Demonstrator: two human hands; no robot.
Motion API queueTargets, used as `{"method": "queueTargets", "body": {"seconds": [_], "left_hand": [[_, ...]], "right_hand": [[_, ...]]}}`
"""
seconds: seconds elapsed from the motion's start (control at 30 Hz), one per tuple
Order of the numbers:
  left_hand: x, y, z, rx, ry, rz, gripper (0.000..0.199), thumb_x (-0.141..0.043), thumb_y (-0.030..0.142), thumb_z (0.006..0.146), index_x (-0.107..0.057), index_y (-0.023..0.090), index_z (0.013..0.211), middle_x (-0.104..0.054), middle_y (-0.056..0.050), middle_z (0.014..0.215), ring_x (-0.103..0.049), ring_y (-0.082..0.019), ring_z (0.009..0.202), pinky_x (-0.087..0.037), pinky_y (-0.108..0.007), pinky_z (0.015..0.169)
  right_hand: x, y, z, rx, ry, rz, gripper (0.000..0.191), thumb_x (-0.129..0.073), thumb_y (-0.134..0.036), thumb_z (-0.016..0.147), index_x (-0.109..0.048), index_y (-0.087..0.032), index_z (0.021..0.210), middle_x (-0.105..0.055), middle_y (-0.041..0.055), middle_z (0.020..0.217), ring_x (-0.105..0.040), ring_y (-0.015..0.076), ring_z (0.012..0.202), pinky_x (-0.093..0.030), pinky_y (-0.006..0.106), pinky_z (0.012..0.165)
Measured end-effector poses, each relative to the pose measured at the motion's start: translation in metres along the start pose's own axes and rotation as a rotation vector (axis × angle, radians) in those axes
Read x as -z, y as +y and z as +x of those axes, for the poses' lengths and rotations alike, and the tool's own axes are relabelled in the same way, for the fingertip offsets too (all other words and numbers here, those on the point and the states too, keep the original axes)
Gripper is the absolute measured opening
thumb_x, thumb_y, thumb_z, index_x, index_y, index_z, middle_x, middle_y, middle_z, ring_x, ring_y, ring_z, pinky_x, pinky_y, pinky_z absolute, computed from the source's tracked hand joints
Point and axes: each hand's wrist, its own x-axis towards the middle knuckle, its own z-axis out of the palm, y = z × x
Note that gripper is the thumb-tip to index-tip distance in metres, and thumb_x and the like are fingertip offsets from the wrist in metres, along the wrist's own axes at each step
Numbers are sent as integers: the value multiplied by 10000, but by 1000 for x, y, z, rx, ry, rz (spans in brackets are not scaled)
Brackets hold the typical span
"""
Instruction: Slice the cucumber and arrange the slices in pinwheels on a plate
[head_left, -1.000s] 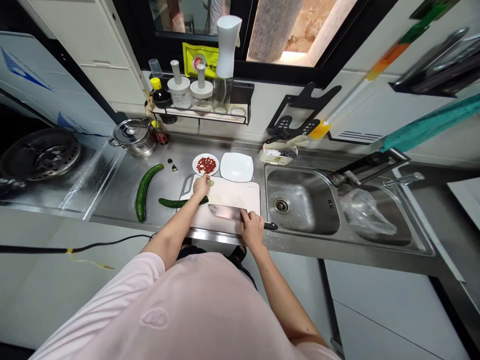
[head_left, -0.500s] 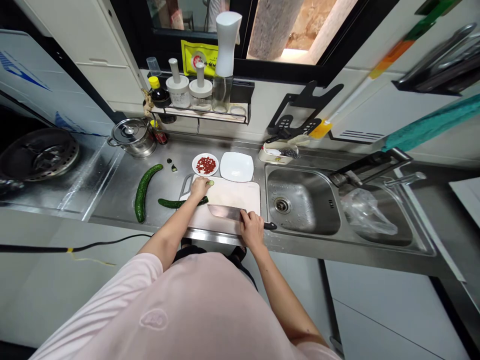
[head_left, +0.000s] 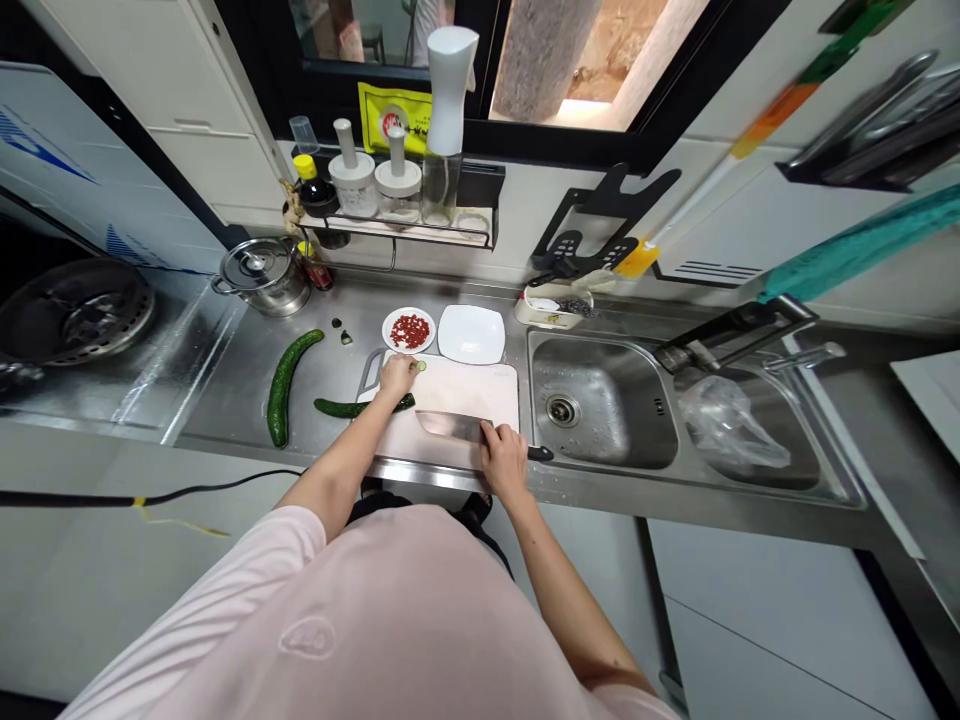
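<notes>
My left hand is closed at the upper left of the white cutting board, its fingertips on a small green cucumber piece. My right hand is wrapped round the knife, whose blade lies flat over the board and points left. The black handle end sticks out to the right. A cut cucumber lies partly on the board's left side, under my left forearm. Further left a whole curved cucumber rests on the steel counter, with a few dark green scraps nearby.
Behind the board stand a plate of chopped red pieces and a white square plate. A lidded steel pot is at the back left. A double sink with a plastic bag lies right. A bottle rack hangs above.
</notes>
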Motion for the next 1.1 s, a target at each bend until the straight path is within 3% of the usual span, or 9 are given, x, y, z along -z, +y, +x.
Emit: {"method": "queueTargets", "body": {"seconds": [0.23, 0.4, 0.63, 0.87, 1.1], "left_hand": [[3, 2, -1, 6, 7, -24, 199, -591, 268, 792, -694, 215, 954, -652, -77, 1031, -526, -221, 1020, -406, -301, 859], [6, -2, -9, 48, 124, -100, 203, -568, 249, 799, -688, 222, 960, -655, -66, 1024, -537, -216, 1000, -409, -311, 874], [14, -4, -41, 71, 202, -186, 220, -530, 254, 822, -682, 221, 976, -659, -52, 983, -560, -212, 971, -416, -307, 885], [21, -3, -79, 49, 171, -110, 233, -505, 311, 855, -686, 239, 981, -662, -59, 1032, -543, -228, 1014, -389, -329, 906], [25, -9, -94, -9, 158, -66, 248, -494, 330, 868, -687, 244, 997, -658, -68, 1037, -537, -236, 1018, -379, -345, 906]], "right_hand": [[0, 1, 1, -1, 4, 6, 432, -496, -177, 825, -535, -186, 1255, -492, 67, 933, -404, 201, 857, -256, 317, 811], [-1, 1, 1, 4, 7, 5, 419, -493, -187, 834, -538, -189, 1250, -489, 65, 933, -403, 200, 856, -257, 319, 812], [-2, -2, 2, 20, 0, 11, 405, -486, -170, 833, -544, -189, 1234, -488, 60, 923, -396, 193, 837, -255, 307, 803], [-3, -7, 5, 42, 9, 36, 381, -479, -178, 850, -550, -186, 1224, -497, 63, 915, -405, 196, 837, -261, 311, 790], [1, -20, 7, -16, 9, 91, 310, -446, -199, 897, -567, -218, 1181, -520, 51, 901, -453, 185, 847, -262, 290, 756]]}}
